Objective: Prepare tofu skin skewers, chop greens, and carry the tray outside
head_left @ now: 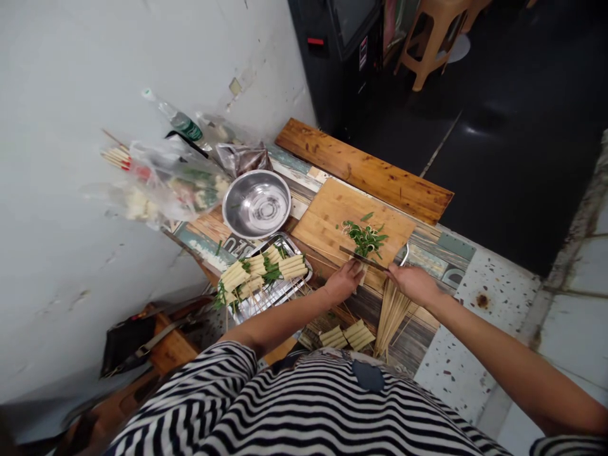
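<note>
My right hand (414,285) is wrapped round the handle of a knife (363,258), whose blade lies across the near part of a wooden cutting board (319,215). Just past the blade is a small heap of cut greens and thin pale strips (365,235). My left hand (344,282) is closed over a pale roll (363,273) at the near side of the blade, mostly hidden by the fingers. To its left, a metal tray (285,292) bears several skewered pale rolls (256,269) with greens. Bare skewers (392,310) lie in a bundle below my right hand.
A steel bowl (257,204) stands left of the board. Plastic bags (180,177) with food and a bottle (183,123) line the wall side. More pale rolls (346,335) lie near my body. A wooden bench (363,168) runs along the far side.
</note>
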Demonstrator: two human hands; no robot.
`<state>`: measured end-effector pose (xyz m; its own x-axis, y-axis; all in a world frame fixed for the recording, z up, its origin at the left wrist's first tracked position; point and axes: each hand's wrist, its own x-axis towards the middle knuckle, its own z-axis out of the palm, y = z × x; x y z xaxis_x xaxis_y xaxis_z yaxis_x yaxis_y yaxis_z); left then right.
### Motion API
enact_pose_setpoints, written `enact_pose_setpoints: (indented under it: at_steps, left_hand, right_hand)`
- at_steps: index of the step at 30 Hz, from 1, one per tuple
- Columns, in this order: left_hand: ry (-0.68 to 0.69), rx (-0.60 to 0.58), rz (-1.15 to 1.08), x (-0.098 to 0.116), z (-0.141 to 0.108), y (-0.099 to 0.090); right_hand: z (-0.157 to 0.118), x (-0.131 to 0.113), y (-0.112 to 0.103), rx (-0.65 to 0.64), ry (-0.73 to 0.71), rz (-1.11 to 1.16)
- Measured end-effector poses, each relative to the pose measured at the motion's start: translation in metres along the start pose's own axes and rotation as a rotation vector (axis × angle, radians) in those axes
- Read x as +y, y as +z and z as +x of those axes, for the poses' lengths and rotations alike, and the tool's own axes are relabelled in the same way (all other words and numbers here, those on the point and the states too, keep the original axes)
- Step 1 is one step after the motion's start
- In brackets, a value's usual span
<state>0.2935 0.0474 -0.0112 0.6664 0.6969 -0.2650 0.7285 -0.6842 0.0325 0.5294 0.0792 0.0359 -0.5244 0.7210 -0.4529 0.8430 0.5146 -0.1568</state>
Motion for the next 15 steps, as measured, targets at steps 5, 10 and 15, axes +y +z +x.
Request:
enact_pose_setpoints:
  at_steps: [5,10,15]
  left_hand:
    - [-0.036,-0.010,-0.012,0.002,0.003,0.005]
    - [-0.048,-0.036,-0.009,0.002,0.003,0.001]
    - [-0.020,0.028,0.017,0.008,0.000,-0.003]
  right_hand:
    - [0.010,-0.006,-0.002,-0.047,0.002,0.015]
    - [0.029,-0.025,-0.011,-0.036,0.046,0.053]
    - [0.041,-0.020,-0.016,-0.002,0.065,0.070]
